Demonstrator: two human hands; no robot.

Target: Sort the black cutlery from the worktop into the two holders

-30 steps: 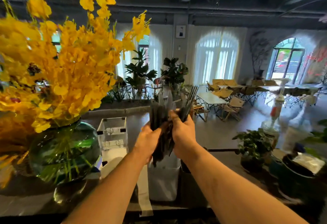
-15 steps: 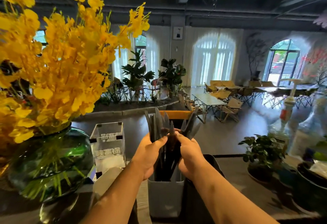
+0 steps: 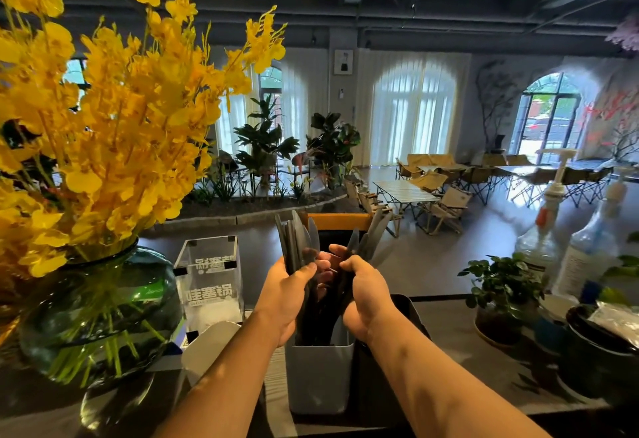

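Black cutlery (image 3: pixel 298 247): flat dark pieces, tips pointing up, lower ends dipping into the pale grey holder (image 3: pixel 320 379). They are fanning in two bunches, with the left hand (image 3: pixel 287 299) gripping one and the right hand (image 3: pixel 366 299) gripping the other. Pale grey holder: rectangular, standing upright on the surface (image 3: pixel 460 361). Dark holder (image 3: pixel 411 313): standing just beside it on the right, mostly hidden.

cutlery (image 3: pixel 294 242): matt, dark grey-black, looks plastic
holder (image 3: pixel 320 379): smooth matt pale grey plastic
vase (image 3: pixel 86 316): glossy green glass
box (image 3: pixel 211 302): clear glossy acrylic
worktop (image 3: pixel 449 337): dark, smooth, dull sheen
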